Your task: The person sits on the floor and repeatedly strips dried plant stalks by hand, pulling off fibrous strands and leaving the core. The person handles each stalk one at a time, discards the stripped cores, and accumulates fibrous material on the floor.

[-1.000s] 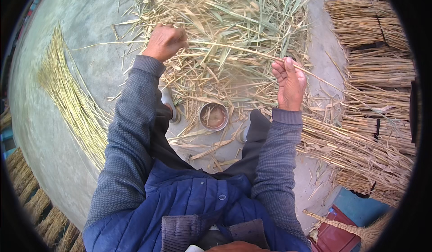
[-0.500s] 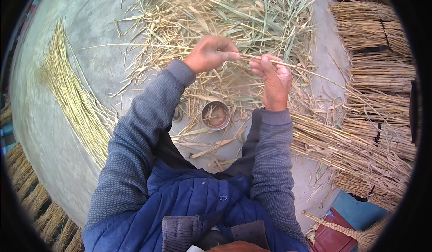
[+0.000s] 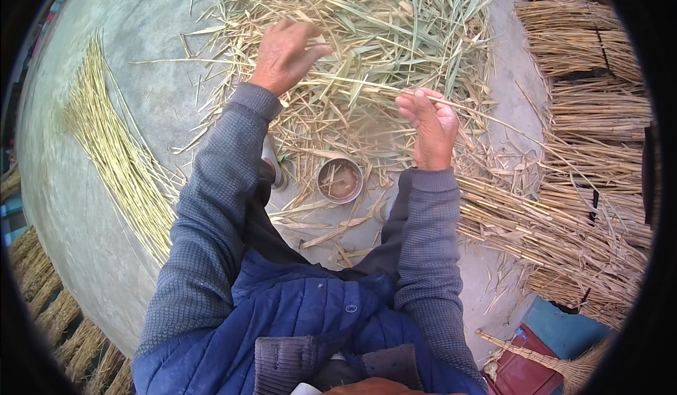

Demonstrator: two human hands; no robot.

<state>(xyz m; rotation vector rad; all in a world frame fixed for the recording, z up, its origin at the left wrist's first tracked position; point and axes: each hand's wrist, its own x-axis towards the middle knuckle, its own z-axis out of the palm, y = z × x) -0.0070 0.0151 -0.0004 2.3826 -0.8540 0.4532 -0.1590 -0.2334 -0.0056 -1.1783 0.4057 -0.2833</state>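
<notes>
In the head view, holding a long reed stem [image 3: 367,85] crosswise above loose dry leaves [image 3: 416,21], pinched between thumb and fingers of the right hand [image 3: 431,131], apparently to steady it; raising the left hand [image 3: 282,57] near it, with thumb and fingers apart; with leafy stalks [image 3: 543,229] beside the right forearm [image 3: 429,233], likely for easy reach.

Stalk [image 3: 360,83] over leaves [image 3: 423,7], bundles [image 3: 585,46] at right

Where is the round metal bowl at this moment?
In the head view, the bowl sits on the floor at mid-picture, between the person's feet, below and left of the right hand, beside the loose leaves.
</notes>
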